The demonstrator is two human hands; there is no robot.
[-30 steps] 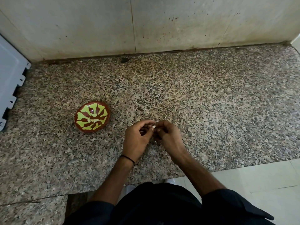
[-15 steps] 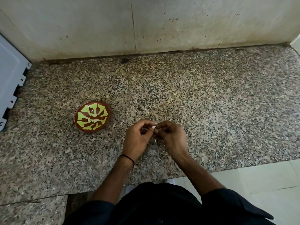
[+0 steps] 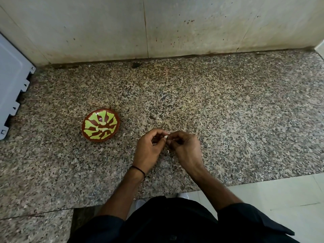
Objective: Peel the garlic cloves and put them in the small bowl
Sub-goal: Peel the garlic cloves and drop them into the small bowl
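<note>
A small pale garlic clove (image 3: 165,136) shows between the fingertips of both hands, just above the speckled granite counter (image 3: 228,120). My left hand (image 3: 149,150) pinches it from the left with curled fingers. My right hand (image 3: 185,149) pinches it from the right, fingers curled as well. Most of the clove is hidden by the fingers. The small bowl (image 3: 101,127), brown with a yellow-green pattern, sits on the counter to the left of my hands, with pale pieces lying in it.
A stained wall (image 3: 157,27) closes the back of the counter. A white plastic panel (image 3: 12,81) with a stepped edge lies at the far left. A small dark fleck (image 3: 152,117) lies on the counter beyond my hands. The counter's front edge and pale floor tiles (image 3: 280,199) are at lower right.
Both hands stay together on the clove; the fingers have shifted only slightly. The bowl has not moved.
</note>
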